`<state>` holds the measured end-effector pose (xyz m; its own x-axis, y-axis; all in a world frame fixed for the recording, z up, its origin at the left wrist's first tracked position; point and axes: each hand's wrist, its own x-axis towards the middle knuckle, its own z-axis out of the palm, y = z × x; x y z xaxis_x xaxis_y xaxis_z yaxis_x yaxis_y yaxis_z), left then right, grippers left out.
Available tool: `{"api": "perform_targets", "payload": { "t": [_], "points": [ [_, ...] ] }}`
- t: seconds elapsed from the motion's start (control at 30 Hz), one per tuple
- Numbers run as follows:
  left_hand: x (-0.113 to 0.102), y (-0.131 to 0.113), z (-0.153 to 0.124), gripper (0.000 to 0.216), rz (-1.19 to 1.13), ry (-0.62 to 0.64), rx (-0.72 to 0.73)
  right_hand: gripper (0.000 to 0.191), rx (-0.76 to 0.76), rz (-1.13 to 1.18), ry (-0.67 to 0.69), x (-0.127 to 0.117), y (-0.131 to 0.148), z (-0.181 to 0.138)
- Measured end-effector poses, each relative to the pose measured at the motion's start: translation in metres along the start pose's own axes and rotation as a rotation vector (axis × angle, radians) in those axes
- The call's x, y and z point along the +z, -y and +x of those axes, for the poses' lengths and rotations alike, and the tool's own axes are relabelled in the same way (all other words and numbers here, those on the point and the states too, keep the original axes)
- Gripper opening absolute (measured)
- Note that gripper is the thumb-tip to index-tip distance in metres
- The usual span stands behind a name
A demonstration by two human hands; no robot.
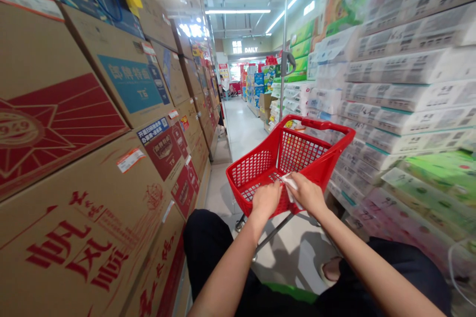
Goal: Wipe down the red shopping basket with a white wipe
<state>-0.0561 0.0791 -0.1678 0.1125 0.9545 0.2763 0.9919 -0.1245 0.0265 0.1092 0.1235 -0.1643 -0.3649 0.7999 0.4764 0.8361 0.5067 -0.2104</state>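
A red plastic shopping cart [256,164] with a lattice basket stands in front of me, turned slightly to the side. My left hand [267,199] is closed over the near rim of its basket, fingers curled inward. Beside it, my right hand [307,193] grips a white cloth or tissue [291,185] and presses it on the same rim. Part of the white piece hangs below the fingers. The cart's handle [323,125] rises at the far right of the basket. No goods show inside the basket.
Stacked cardboard boxes [148,218] wall the left side. Packs of paper goods [405,94] are piled on the right. A thin metal pole [283,89] stands behind the cart. The aisle floor [238,116] runs ahead toward more shelves and a distant person [225,84].
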Motion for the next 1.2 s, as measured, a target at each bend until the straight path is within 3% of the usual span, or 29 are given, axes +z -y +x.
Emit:
{"api": "perform_targets", "payload": {
  "t": [0.1, 0.33, 0.57, 0.73, 0.83, 0.93, 1.1, 1.2],
  "points": [
    [-0.001, 0.0, -0.001, 0.037, -0.007, 0.005, 0.001, 0.027, -0.059, 0.022, 0.028, 0.003, 0.007, -0.002],
    [-0.004, -0.001, -0.001, 0.037, -0.02, 0.022, -0.016, 0.03, 0.161, -0.01, -0.011, -0.011, -0.025, 0.015],
    [-0.005, -0.001, -0.001, 0.038, -0.031, 0.027, -0.008, 0.031, 0.075, 0.065, 0.054, -0.003, -0.01, 0.008],
    [-0.008, 0.007, -0.012, 0.03, -0.031, -0.047, -0.004, 0.037, 0.209, -0.019, 0.012, -0.02, -0.045, 0.023],
    [-0.007, 0.017, -0.021, 0.035, -0.034, 0.006, -0.073, 0.037, 0.224, -0.051, 0.011, -0.026, -0.056, 0.028],
    [-0.005, 0.025, -0.026, 0.042, -0.047, 0.059, -0.13, 0.034, 0.204, -0.042, -0.002, -0.02, -0.044, 0.023],
    [0.003, 0.023, -0.025, 0.042, -0.042, 0.024, -0.141, 0.028, 0.069, 0.071, 0.054, 0.002, 0.005, 0.002],
    [0.008, 0.018, -0.022, 0.04, -0.024, 0.002, -0.137, 0.029, 0.03, 0.105, 0.089, 0.006, 0.014, 0.001]
  ]
}}
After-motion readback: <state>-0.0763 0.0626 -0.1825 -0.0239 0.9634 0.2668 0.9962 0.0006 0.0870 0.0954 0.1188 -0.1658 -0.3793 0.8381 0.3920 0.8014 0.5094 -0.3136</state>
